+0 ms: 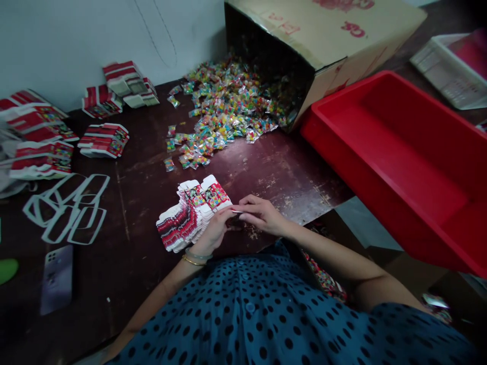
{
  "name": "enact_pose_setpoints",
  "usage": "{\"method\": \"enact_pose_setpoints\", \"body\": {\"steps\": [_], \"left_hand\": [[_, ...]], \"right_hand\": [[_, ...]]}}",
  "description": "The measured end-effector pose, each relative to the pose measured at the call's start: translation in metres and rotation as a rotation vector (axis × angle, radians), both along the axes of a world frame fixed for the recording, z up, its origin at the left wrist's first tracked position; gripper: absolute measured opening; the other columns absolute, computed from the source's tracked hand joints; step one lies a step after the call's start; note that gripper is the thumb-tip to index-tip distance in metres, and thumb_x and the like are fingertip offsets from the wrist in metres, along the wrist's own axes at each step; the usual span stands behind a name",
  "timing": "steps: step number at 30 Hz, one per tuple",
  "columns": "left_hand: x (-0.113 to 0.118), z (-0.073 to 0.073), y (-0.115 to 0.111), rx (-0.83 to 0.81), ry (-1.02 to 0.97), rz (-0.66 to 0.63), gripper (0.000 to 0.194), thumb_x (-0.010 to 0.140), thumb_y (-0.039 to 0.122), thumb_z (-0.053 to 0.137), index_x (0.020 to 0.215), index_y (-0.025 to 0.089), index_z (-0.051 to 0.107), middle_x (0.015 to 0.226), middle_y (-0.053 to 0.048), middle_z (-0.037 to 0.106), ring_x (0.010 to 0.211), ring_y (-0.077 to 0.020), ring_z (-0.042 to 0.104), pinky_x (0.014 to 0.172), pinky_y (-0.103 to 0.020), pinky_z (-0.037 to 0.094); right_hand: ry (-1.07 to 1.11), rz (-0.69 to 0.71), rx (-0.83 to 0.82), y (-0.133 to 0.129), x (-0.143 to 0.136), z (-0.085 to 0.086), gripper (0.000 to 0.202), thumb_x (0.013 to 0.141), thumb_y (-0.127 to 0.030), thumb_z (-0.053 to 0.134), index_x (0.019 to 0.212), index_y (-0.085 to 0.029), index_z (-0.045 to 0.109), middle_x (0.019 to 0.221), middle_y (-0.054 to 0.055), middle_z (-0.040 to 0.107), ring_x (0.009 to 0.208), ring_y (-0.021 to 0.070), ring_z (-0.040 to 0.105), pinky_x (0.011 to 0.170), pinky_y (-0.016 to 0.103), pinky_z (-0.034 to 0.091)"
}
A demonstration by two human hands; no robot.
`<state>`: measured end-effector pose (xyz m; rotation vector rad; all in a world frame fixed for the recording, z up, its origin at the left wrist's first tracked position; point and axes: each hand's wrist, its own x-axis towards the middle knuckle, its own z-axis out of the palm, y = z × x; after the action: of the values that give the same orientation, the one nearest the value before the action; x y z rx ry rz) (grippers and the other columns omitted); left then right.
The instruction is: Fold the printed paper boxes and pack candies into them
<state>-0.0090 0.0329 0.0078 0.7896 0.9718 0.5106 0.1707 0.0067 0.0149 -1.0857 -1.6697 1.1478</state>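
In front of my body, my left hand [213,232] and my right hand [263,215] meet with fingertips pinched at a small printed carton [236,211], seen nearly edge-on as a thin pale strip. Just left of them, a fanned stack of flattened red-and-white cartons [180,225] lies on the dark table, its near edge by my left wrist. One carton [215,192] with colourful print and a white flap rests at the stack's right end. Beyond the stack spreads a heap of small clear candy packets [224,121].
A tipped cardboard box [342,30] opens toward the candy heap. To the right stands a red plastic bin [380,137], with a white basket [449,71] behind. More carton bundles [104,139], white loops [72,208] and a phone [57,279] lie left.
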Motion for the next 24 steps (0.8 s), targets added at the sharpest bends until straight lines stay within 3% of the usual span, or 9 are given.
{"method": "enact_pose_setpoints", "body": {"steps": [5, 11, 16, 19, 21, 24], "left_hand": [[-0.001, 0.004, -0.003, -0.017, -0.149, -0.080, 0.036, 0.078, 0.032, 0.062, 0.112, 0.019, 0.063, 0.108, -0.006, 0.063, 0.096, -0.0225, 0.056, 0.073, -0.032, 0.052], [-0.014, -0.001, -0.002, 0.177, 0.018, -0.291, 0.041, 0.082, 0.036, 0.061, 0.120, 0.021, 0.060, 0.111, -0.004, 0.061, 0.083, -0.0172, 0.059, 0.073, -0.031, 0.053], [-0.013, -0.005, -0.004, 0.107, -0.079, -0.240, 0.042, 0.084, 0.038, 0.060, 0.122, 0.021, 0.058, 0.115, -0.007, 0.059, 0.087, -0.0174, 0.058, 0.072, -0.030, 0.054], [-0.006, -0.003, -0.009, 0.011, -0.168, -0.299, 0.047, 0.084, 0.040, 0.059, 0.127, 0.022, 0.055, 0.116, -0.009, 0.060, 0.092, -0.0198, 0.059, 0.074, -0.033, 0.053], [-0.006, -0.001, -0.011, 0.003, -0.169, -0.387, 0.053, 0.082, 0.040, 0.062, 0.132, 0.023, 0.051, 0.122, -0.010, 0.058, 0.099, -0.0222, 0.059, 0.079, -0.035, 0.052], [-0.017, -0.001, -0.011, 0.119, -0.008, -0.508, 0.048, 0.081, 0.038, 0.064, 0.125, 0.022, 0.057, 0.121, -0.010, 0.059, 0.103, -0.0219, 0.057, 0.082, -0.033, 0.049]], "right_hand": [[0.058, -0.078, -0.133, 0.011, 0.007, 0.004, 0.023, 0.083, -0.035, 0.064, 0.101, -0.023, 0.074, 0.094, 0.005, 0.065, 0.088, 0.0157, 0.061, 0.080, 0.029, 0.049], [0.165, -0.155, -0.262, 0.005, 0.003, -0.009, 0.021, 0.079, -0.037, 0.069, 0.094, -0.023, 0.075, 0.091, 0.004, 0.069, 0.086, 0.0160, 0.063, 0.081, 0.030, 0.049], [0.050, -0.177, -0.064, -0.013, -0.008, -0.019, 0.024, 0.086, -0.033, 0.061, 0.108, -0.027, 0.071, 0.104, 0.005, 0.065, 0.097, 0.0164, 0.060, 0.088, 0.032, 0.048], [-0.007, -0.179, -0.061, -0.026, 0.012, -0.011, 0.026, 0.088, -0.032, 0.058, 0.111, -0.027, 0.069, 0.106, 0.006, 0.066, 0.099, 0.0170, 0.061, 0.089, 0.033, 0.048], [-0.070, -0.091, -0.162, -0.034, 0.041, 0.002, 0.024, 0.089, -0.032, 0.056, 0.108, -0.026, 0.071, 0.104, 0.006, 0.068, 0.096, 0.0174, 0.063, 0.087, 0.032, 0.049], [-0.276, 0.263, -0.301, -0.035, 0.078, 0.019, 0.023, 0.089, -0.034, 0.056, 0.103, -0.025, 0.072, 0.100, 0.005, 0.070, 0.091, 0.0177, 0.065, 0.084, 0.031, 0.050]]}}
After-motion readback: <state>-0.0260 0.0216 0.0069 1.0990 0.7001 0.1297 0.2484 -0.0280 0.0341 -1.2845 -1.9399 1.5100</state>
